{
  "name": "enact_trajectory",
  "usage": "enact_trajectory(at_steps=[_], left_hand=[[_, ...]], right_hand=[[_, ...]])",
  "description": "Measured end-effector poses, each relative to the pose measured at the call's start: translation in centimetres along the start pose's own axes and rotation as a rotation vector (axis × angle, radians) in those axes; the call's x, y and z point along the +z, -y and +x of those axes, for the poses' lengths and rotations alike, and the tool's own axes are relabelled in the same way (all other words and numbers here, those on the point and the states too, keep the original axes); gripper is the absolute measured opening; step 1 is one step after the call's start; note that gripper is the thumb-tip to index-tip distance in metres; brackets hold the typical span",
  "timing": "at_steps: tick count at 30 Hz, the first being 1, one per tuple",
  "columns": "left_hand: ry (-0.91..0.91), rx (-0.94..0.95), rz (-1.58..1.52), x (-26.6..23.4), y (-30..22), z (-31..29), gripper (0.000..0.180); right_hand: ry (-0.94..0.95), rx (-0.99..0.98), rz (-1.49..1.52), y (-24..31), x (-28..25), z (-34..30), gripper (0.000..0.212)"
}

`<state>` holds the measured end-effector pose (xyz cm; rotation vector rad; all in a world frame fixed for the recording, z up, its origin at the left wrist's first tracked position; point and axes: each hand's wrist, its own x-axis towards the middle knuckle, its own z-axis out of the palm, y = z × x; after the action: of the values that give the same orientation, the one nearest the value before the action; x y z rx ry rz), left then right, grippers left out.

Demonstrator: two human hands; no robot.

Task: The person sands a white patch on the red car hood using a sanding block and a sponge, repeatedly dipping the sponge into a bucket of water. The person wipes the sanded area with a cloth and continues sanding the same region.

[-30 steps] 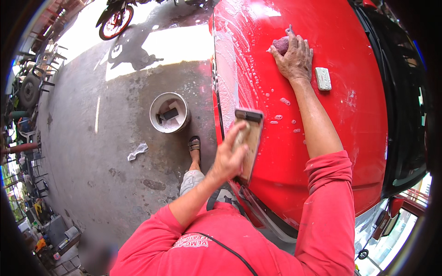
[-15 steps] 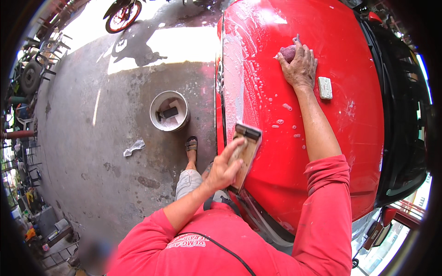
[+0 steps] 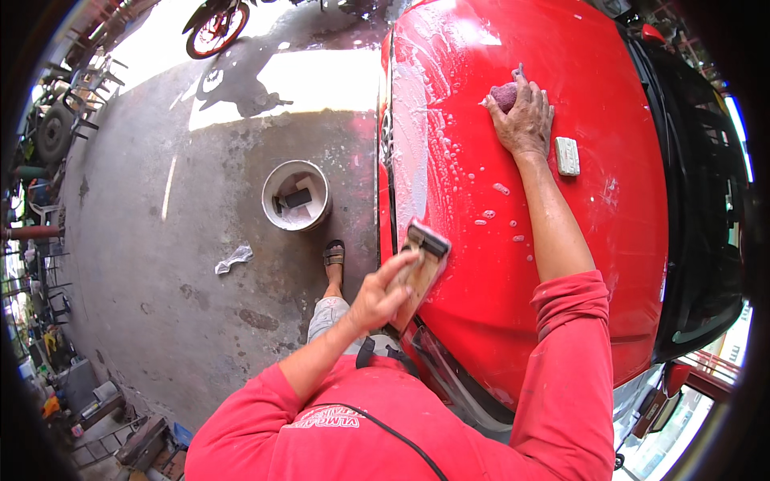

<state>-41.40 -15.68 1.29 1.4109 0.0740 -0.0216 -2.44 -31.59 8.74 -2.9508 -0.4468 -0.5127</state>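
My left hand [image 3: 377,301] grips a long hand sanding block [image 3: 429,239], tan with dark clamped ends, tilted along the front edge of a red car hood [image 3: 577,256]. Whitish suds [image 3: 411,144] coat the hood's front strip, with drops scattered further in. Farther up, my right hand [image 3: 529,120] is closed over a wet purple sponge or balled cloth [image 3: 504,97] resting on the hood. Beside the right wrist lies a pale rectangular block [image 3: 567,156], untouched.
On the concrete floor at left stands a white bucket [image 3: 277,175] with a dark block [image 3: 298,198] and pale liquid in it. A crumpled white wrapper [image 3: 234,259] lies nearby. A motorcycle wheel [image 3: 218,30] shows at the far left; chairs and clutter line the left edge.
My left hand and the sanding block have shifted slightly left and toward me along the hood's edge. My right hand stays in place on the purple sponge or cloth.
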Motion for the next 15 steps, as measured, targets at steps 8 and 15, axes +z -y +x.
enact_trajectory(at_steps=[8, 15], left_hand=[[-0.282, -0.015, -0.195, -11.3, -2.1, 20.7, 0.056], [-0.184, -0.054, -0.066, -2.4, 2.2, 2.8, 0.061]], right_hand=[[-0.017, -0.026, 0.018, 2.2, -0.4, 0.9, 0.088], [0.011, -0.011, 0.012, -0.3, 0.2, -0.5, 0.088]])
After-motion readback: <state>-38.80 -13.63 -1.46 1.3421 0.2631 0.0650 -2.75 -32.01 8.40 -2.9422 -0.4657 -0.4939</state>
